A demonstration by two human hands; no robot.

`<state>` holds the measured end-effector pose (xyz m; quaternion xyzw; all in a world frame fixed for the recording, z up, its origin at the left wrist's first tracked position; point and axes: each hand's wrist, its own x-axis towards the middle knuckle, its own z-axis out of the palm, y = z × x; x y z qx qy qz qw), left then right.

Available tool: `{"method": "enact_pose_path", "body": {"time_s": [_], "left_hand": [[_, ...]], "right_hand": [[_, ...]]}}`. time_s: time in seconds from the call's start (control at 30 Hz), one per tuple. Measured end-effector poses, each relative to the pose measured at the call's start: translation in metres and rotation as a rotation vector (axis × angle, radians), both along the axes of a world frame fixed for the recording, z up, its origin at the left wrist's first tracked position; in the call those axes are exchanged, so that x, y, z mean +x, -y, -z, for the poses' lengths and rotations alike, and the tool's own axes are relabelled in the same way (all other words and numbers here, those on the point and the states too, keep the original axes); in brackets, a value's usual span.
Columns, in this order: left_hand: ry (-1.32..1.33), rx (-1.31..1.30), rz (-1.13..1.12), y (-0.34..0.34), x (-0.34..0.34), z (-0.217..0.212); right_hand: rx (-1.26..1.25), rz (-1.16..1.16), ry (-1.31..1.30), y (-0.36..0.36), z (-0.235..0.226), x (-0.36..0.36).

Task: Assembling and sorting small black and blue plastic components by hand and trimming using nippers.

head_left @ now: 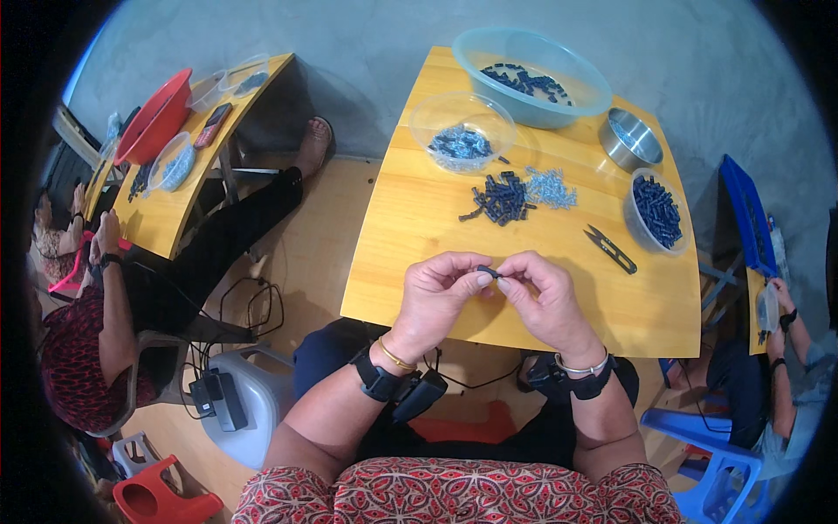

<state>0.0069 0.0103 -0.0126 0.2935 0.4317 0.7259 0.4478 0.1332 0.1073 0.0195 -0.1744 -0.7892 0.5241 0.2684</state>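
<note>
Over the near part of the yellow wooden table [393, 253], my left hand [445, 288] and my right hand [539, 293] meet, both closed in a pinch on one small dark cylindrical piece [490, 272]. Just beyond my fingers lies a loose pile of similar dark pieces [499, 199], with a pile of small clear-blue pieces [551, 188] touching its right side. A pair of black thread snips [610, 250] rests to the right of my hands. Farther right stands a clear tub [636, 229] full of dark pieces.
At the back are a large pale-blue basin [594, 100] with dark pieces, a clear bowl [423, 131] of bluish pieces and a steel bowl [642, 155]. People work at tables on both sides. A grey stool [253, 419] bearing a black device and cables is at lower left; a blue stool [707, 437] is right.
</note>
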Motion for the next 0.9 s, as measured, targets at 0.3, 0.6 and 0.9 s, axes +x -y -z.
{"method": "enact_pose_path", "body": {"time_s": [0.3, 0.6, 0.9], "left_hand": [[-1.05, -0.003, -0.269, -0.011, 0.008, 0.0], [-1.228, -0.066, -0.24, -0.011, 0.013, -0.006], [-1.174, -0.075, -0.206, -0.011, 0.01, 0.001]], "right_hand": [[0.568, 0.109, 0.108, -0.009, 0.018, 0.006], [0.641, 0.088, 0.197, -0.015, 0.013, 0.015], [0.773, 0.106, 0.256, -0.001, 0.012, 0.009]]}}
